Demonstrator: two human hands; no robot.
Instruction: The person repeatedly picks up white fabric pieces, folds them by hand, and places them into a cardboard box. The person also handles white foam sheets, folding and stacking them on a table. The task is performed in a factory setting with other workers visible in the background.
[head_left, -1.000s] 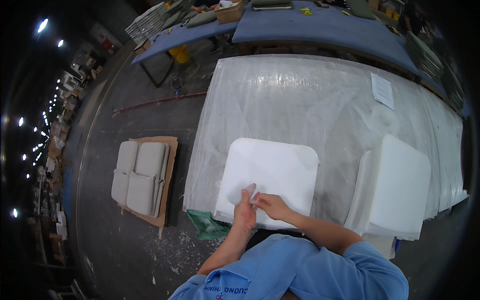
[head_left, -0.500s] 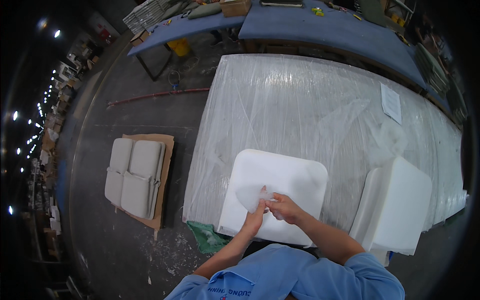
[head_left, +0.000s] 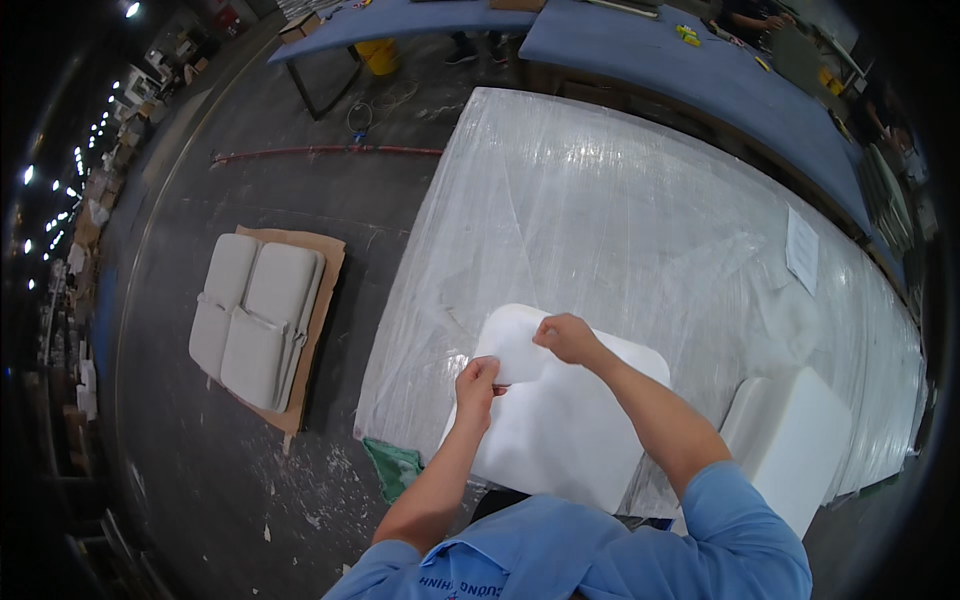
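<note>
A white foam pad (head_left: 585, 435) with rounded corners lies flat in front of me on the plastic-wrapped surface. Over its far left part, a thin, translucent white sheet (head_left: 518, 352) is stretched between my hands. My left hand (head_left: 480, 388) pinches the sheet's near left edge between thumb and fingers. Farther up and to the right, my right hand (head_left: 567, 338) is closed at the sheet's other side, its fingertips partly hidden.
More white foam pads (head_left: 795, 440) lean at the right. Grey cushions (head_left: 265, 320) rest on brown cardboard on the floor at left. A green cloth (head_left: 393, 466) hangs by the near left corner. Blue-topped tables (head_left: 640, 50) run along the back, where other people stand.
The sheet was bunched between my close-together fingers; now it is spread out. My hands have moved away from me and apart, the right one farther. The whole view has also shifted.
</note>
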